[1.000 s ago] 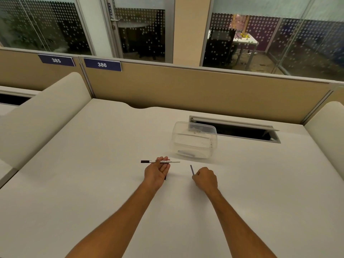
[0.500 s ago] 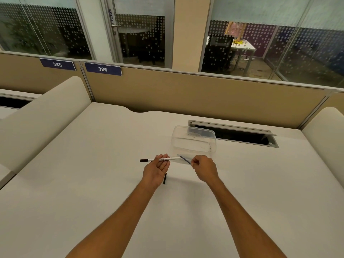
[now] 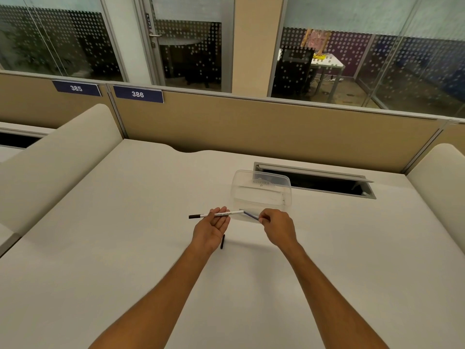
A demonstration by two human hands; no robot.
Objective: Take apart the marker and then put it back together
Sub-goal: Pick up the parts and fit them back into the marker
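Observation:
My left hand (image 3: 212, 229) holds the white marker barrel (image 3: 234, 212) level above the desk, its black tip end pointing left. My right hand (image 3: 276, 225) pinches a thin dark ink refill (image 3: 251, 216), whose far end meets the open right end of the barrel. A small black cap piece (image 3: 222, 241) lies on the white desk (image 3: 125, 248) just beside my left wrist.
A clear plastic container (image 3: 261, 192) stands right behind my hands. Behind it, an open cable slot (image 3: 314, 182) is cut into the desk. A tan partition wall (image 3: 251, 127) closes the far edge. Padded dividers flank both sides.
My right hand has lifted the refill off the desk and brought it up and left to the open end of the barrel. The left hand has stayed put.

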